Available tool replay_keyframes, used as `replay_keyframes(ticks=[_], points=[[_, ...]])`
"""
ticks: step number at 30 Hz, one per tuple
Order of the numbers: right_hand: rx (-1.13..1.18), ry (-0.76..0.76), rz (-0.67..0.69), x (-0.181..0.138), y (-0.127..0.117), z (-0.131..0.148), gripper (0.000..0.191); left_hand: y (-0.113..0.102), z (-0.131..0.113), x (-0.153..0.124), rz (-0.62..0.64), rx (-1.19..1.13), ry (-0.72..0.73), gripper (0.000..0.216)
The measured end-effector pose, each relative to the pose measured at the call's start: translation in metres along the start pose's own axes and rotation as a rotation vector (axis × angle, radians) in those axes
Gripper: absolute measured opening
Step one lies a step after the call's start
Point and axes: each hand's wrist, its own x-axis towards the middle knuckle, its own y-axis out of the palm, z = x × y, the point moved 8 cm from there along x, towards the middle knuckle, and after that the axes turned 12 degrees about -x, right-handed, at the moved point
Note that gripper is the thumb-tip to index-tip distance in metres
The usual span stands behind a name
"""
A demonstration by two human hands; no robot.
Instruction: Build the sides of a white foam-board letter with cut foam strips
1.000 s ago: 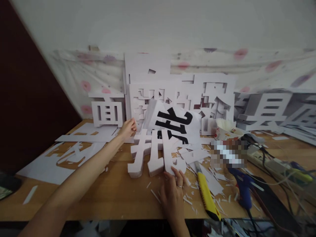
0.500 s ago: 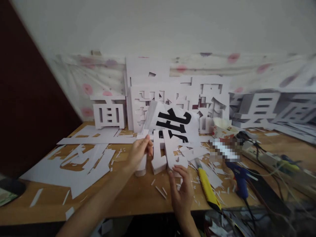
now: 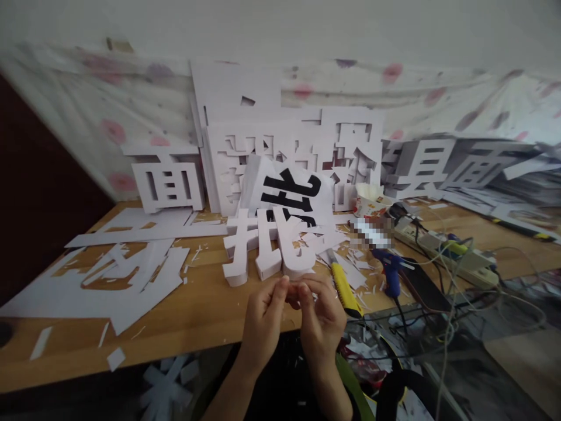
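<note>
My left hand (image 3: 263, 318) and my right hand (image 3: 323, 316) meet close in front of me at the table's near edge. Both have thumb and fingers pinched together, fingertips nearly touching; whatever is between them is too small or hidden to make out. Just beyond my fingertips stands a white three-dimensional character (image 3: 268, 248), built of foam board or card in separate parts. Behind it leans a white sheet (image 3: 322, 202) printed with a similar black character. A yellow utility knife (image 3: 345, 290) lies to the right of my right hand, its tip among scraps.
Cut-out white sheets (image 3: 144, 295) cover the left of the wooden table (image 3: 210, 316). Other white characters, such as one at the left (image 3: 169, 184), stand along the back. At the right are a blue glue gun (image 3: 390, 272), a paper bowl (image 3: 370, 202), a power strip (image 3: 464, 263) and tangled cables.
My left hand has left the white character's upper left and come down beside my right hand. My right hand has let go of its lower right edge. The view has shifted.
</note>
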Motion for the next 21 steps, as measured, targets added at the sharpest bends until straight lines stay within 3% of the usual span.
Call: replay_keyframes(ticks=[5, 9, 13, 21], points=[[-0.066, -0.021, 0.060, 0.000, 0.000, 0.008, 0.016, -0.005, 0.012, -0.010, -0.004, -0.130, -0.094, 0.049], [-0.098, -0.155, 0.089, 0.002, -0.004, 0.025, 0.014, -0.013, 0.012, -0.013, -0.064, -0.197, -0.131, 0.051], [-0.216, -0.266, 0.037, 0.004, -0.011, 0.038, 0.030, -0.016, 0.001, -0.018, -0.069, -0.125, -0.077, 0.045], [-0.217, -0.294, 0.064, 0.008, -0.014, 0.046, 0.028, -0.018, -0.018, -0.025, -0.057, 0.015, -0.012, 0.041]])
